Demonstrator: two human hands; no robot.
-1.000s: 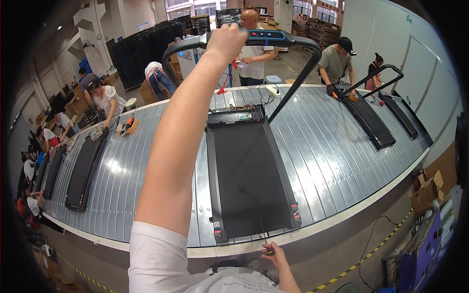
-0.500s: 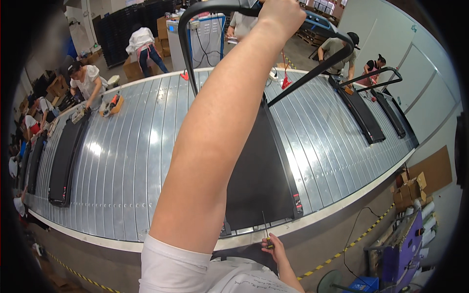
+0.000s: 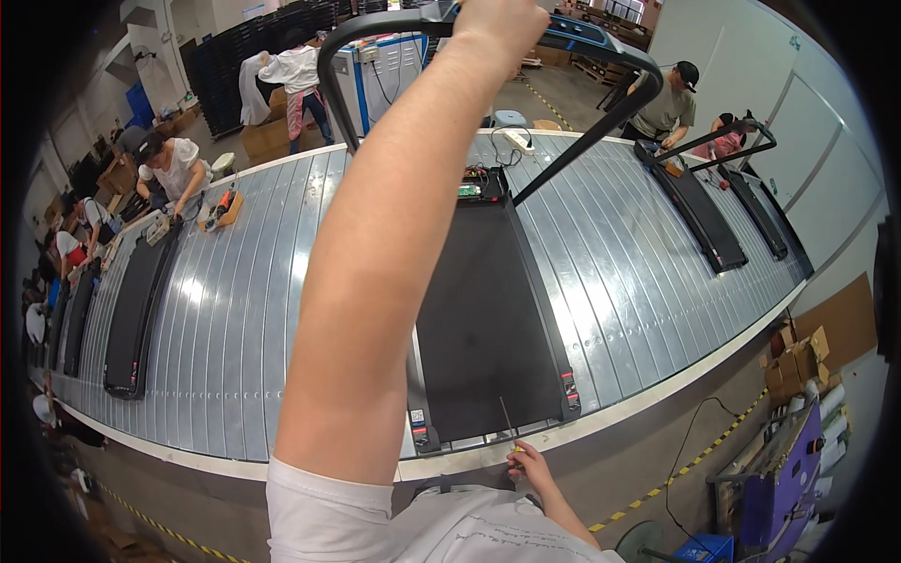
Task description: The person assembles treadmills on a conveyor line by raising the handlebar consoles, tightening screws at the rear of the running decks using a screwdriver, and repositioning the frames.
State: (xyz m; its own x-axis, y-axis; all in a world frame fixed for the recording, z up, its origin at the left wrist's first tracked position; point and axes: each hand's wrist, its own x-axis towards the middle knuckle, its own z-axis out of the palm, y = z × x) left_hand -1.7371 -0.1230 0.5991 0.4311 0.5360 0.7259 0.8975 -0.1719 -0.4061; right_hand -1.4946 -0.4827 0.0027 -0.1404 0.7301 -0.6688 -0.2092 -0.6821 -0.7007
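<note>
My left arm reaches across the middle of the view to the console (image 3: 577, 33) of an upright treadmill frame. My left hand (image 3: 502, 28) is closed there, partly cut off by the upper edge; what its fingers hold, if anything, is hidden. Under the arm lies the treadmill's black belt deck (image 3: 493, 328), with a green circuit board (image 3: 468, 190) exposed at its far end. At the deck's near end, low by my body, my right hand (image 3: 533, 464) grips a screwdriver (image 3: 505, 415), its thin shaft pointing away from me.
The slatted metal conveyor table (image 3: 244, 310) carries another treadmill (image 3: 141, 314) at left and one (image 3: 690, 211) at right. People work along its far side. A white power strip (image 3: 518, 141) sits beyond the deck. Cartons (image 3: 798, 366) and a purple cart (image 3: 774, 483) stand at lower right.
My left hand has shifted left along the console, and the view has moved slightly. The circuit board now shows beside my arm. A person behind the console has left view. The screwdriver stays in my right hand.
</note>
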